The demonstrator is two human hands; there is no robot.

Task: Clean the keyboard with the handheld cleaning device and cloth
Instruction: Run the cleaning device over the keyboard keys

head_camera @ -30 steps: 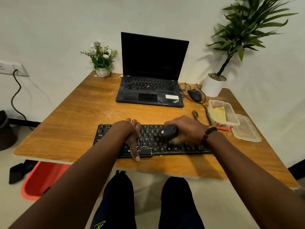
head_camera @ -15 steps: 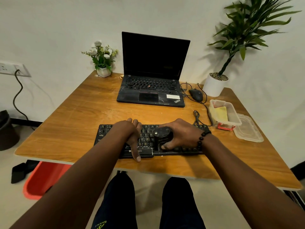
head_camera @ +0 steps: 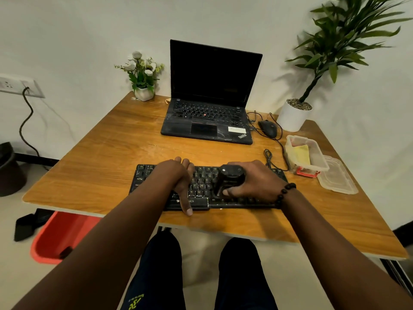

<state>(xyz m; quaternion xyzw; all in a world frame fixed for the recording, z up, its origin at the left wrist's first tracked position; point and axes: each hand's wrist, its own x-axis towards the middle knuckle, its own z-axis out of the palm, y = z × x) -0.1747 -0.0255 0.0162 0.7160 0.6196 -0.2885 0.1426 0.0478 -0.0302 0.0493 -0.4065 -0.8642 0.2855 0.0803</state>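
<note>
Right hand [head_camera: 257,182] curled round black cleaner [head_camera: 229,179], pressing it onto keyboard [head_camera: 207,189] middle. Left hand [head_camera: 178,177] flat, fingers [head_camera: 186,204] straight, steadying keyboard's left half.

A: what's the person wearing, any sleeves?

B: nope, both forearms bare. 1 dark beaded bracelet [head_camera: 285,193] on the right wrist, round beads. Dark navy trousers [head_camera: 161,271], with some yellow-green print on the left leg near the bottom edge.

White wall [head_camera: 67,30], wooden desk [head_camera: 93,166] (scuffed), pale floor [head_camera: 13,253]
</note>
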